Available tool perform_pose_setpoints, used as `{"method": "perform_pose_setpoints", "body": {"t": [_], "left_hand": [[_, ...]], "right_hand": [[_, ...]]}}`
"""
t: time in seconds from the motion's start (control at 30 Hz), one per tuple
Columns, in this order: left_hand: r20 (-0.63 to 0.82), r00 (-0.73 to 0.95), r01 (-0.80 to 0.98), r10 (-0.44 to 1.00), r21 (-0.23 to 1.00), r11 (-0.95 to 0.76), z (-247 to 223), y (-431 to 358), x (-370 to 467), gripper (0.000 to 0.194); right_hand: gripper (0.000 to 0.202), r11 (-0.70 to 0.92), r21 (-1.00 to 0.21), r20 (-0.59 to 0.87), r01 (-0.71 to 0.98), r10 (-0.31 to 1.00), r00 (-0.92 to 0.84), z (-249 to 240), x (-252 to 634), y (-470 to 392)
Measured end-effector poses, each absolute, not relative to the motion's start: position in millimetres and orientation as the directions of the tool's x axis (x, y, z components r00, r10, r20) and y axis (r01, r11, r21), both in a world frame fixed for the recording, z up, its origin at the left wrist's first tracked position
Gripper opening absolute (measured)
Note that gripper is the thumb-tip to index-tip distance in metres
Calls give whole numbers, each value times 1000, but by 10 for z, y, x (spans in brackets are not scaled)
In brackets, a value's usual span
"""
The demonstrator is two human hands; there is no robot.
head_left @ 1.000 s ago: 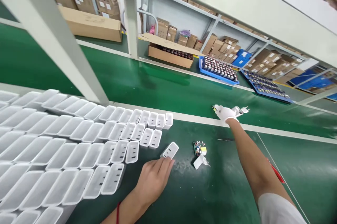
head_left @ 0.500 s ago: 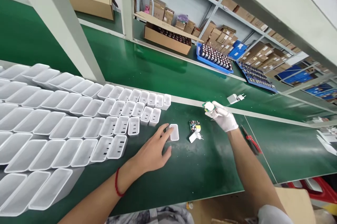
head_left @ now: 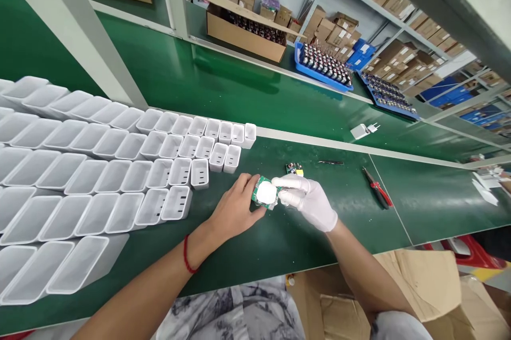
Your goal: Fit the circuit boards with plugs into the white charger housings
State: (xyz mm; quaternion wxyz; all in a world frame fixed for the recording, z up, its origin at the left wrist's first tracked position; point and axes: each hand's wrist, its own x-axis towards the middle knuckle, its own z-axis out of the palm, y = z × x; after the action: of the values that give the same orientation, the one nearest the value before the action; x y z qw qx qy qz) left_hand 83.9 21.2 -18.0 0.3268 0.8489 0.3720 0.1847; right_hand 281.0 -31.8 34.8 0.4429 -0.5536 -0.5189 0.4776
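Though half-hidden, circuit board (head_left: 265, 193) apparently outside casings (head_left: 199, 175)

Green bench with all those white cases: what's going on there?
A person's gloved right hand holds a green circuit board with a white patch on top; the bare left hand is at its other side. Open white cases stand in rows on the left of the bench. Another board and red-handled pliers lie beyond and to the right.

I see matt plastic cases (head_left: 80, 264) and a glossy tabletop (head_left: 311, 248).
The cases look smooth; the glove (head_left: 309, 202) seems of soft cloth, the box (head_left: 243, 34) of matt cardboard.
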Motion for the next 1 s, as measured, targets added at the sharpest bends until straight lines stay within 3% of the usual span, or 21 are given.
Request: {"method": "perform_pose_setpoints", "body": {"t": [0.17, 0.3, 0.4, 0.53, 0.6, 0.77, 0.83, 1.0], "left_hand": [[43, 637, 577, 769, 636, -513, -153, 162, 863, 62], [117, 632, 525, 766, 663, -534, -187, 160, 860, 55], [172, 633, 437, 754, 725, -533, -210, 205, 838, 52], [178, 660, 267, 730, 852, -449, -213, 281, 807, 52], [152, 677, 232, 720, 884, -405, -202, 302, 799, 50], [96, 717, 256, 690, 885, -389, -161, 317, 793, 44], [83, 722, 266, 687, 883, -387, -155, 315, 795, 44], [76, 707, 292, 704, 874, -388, -182, 308, 807, 45]], "right_hand": [[69, 85, -787, 70, 611, 996, -50, 373, 2742, -371], [77, -13, -692, 46, 721, 997, 63, 357, 2694, -389], [70, -45, -765, 15, 643, 996, 88, 421, 2745, -401], [56, 95, -746, 79, 659, 995, -54, 593, 2885, -373], [53, 174, -641, 95, 748, 984, -148, 683, 2918, -323], [31, 296, -217, -5, 930, 953, -304, 872, 2809, -151], [22, 330, -159, -58, 931, 938, -342, 928, 2750, -91], [21, 388, -100, -142, 916, 906, -399, 972, 2713, 9]]}}
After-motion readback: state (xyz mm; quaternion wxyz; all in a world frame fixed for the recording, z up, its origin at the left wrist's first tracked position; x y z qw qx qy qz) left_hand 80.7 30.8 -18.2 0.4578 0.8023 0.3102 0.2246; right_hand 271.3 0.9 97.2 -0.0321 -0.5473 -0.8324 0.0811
